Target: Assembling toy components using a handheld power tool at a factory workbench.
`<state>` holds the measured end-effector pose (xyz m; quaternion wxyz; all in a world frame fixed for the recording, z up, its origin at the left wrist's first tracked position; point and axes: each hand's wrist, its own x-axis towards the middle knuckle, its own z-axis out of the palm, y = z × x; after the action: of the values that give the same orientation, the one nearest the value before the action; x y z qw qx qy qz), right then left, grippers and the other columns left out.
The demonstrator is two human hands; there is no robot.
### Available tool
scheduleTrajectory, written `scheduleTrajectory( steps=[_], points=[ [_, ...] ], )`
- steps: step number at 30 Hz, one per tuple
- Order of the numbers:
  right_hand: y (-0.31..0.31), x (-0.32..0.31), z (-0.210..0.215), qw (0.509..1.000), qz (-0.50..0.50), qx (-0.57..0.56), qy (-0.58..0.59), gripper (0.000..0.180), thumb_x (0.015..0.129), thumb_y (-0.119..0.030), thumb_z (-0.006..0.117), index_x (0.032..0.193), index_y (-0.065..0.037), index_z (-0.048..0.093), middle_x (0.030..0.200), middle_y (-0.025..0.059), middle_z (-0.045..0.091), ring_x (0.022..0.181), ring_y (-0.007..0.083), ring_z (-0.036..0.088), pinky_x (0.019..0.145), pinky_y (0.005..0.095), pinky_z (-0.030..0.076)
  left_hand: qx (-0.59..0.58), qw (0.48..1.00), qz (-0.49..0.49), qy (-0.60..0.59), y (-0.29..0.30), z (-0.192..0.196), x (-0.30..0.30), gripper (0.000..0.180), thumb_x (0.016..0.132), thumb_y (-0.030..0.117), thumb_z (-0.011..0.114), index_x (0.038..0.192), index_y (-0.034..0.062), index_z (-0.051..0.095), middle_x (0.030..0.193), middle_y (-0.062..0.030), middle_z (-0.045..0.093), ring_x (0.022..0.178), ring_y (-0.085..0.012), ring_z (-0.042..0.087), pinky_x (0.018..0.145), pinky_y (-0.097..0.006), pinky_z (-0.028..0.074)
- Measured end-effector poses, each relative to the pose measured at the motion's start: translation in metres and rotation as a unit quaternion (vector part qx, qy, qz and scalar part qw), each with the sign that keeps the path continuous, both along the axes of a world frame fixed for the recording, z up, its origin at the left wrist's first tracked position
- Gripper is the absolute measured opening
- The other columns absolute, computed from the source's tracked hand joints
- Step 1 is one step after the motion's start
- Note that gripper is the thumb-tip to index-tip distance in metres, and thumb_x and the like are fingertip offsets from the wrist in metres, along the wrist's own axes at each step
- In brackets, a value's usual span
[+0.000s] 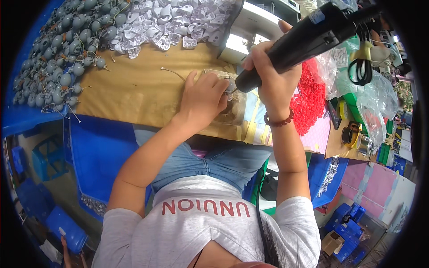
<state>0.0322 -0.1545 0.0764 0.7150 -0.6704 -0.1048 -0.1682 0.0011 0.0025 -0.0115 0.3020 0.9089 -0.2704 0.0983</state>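
My right hand is wrapped round a black electric screwdriver, tilted with its nose down and to the left. The thin bit reaches a small grey rounded part on the work spot in front of me. Curled fingers of my left hand press against that part from the left and partly hide it. A thin pale wire runs out leftward from under the left fingers. Beneath lies a worn, taped board at the table's near edge.
Grey round parts with wires are heaped at the far left, beside a pile of white plastic pieces. Small red parts lie right of my right wrist. Tape rolls and clear plastic bags sit farther right. A white device stands behind.
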Motion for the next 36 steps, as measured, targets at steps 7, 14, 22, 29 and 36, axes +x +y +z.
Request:
scheduleTrajectory(
  steps=[7, 14, 22, 29, 36],
  points=[
    [0.008, -0.008, -0.01, 0.999, 0.008, 0.047, -0.023, 0.043, 0.082, 0.01, 0.069, 0.121, 0.005, 0.052, 0.074, 0.0032, 0.065, 0.067, 0.0101, 0.063, 0.064, 0.0244, 0.052, 0.003, 1.0, 0.008, 0.007, -0.001, 0.002, 0.0, 0.034, 0.079, 0.018, 0.073, 0.111, 0.0102, 0.063, 0.113, -0.009, 0.061, 0.112, -0.0281, 0.059, 0.106, -0.055, 0.036],
    [0.002, -0.008, -0.015, 0.998, 0.02, -0.031, -0.05, 0.074, 0.082, 0.009, 0.065, 0.145, 0.004, 0.026, 0.075, 0.0059, 0.062, 0.066, 0.014, 0.062, 0.066, 0.0275, 0.052, -0.006, 1.0, 0.011, 0.008, -0.001, 0.002, 0.001, 0.033, 0.078, 0.018, 0.074, 0.109, 0.0105, 0.064, 0.113, -0.0082, 0.061, 0.113, -0.0271, 0.06, 0.106, -0.056, 0.036],
    [0.006, -0.021, -0.035, 0.996, 0.033, 0.007, -0.08, 0.067, 0.081, 0.01, 0.067, 0.139, 0.007, 0.033, 0.082, 0.005, 0.061, 0.07, 0.0096, 0.057, 0.064, 0.0226, 0.046, -0.025, 1.0, -0.002, 0.002, 0.002, 0.001, 0.004, 0.031, 0.078, 0.016, 0.074, 0.106, 0.0109, 0.061, 0.112, -0.0083, 0.061, 0.113, -0.0279, 0.06, 0.105, -0.06, 0.036],
    [-0.003, -0.024, -0.047, 0.996, 0.022, -0.072, -0.044, 0.012, 0.089, -0.003, 0.063, 0.09, -0.002, 0.051, 0.077, 0.0092, 0.058, 0.067, 0.0158, 0.058, 0.067, 0.0302, 0.051, -0.022, 0.999, -0.008, 0.033, 0.004, 0.002, 0.003, 0.033, 0.077, 0.015, 0.075, 0.107, 0.0111, 0.06, 0.111, -0.0092, 0.06, 0.116, -0.0296, 0.058, 0.105, -0.06, 0.036],
    [0.007, -0.024, -0.034, 0.999, 0.029, -0.005, -0.032, 0.065, 0.085, 0.005, 0.064, 0.14, 0.003, 0.03, 0.078, 0.0067, 0.06, 0.065, 0.0122, 0.058, 0.064, 0.0267, 0.049, -0.014, 0.999, -0.007, 0.048, 0.003, 0.005, 0.003, 0.035, 0.078, 0.016, 0.075, 0.109, 0.0117, 0.061, 0.114, -0.0089, 0.06, 0.118, -0.0295, 0.057, 0.106, -0.059, 0.036]
  ],
)
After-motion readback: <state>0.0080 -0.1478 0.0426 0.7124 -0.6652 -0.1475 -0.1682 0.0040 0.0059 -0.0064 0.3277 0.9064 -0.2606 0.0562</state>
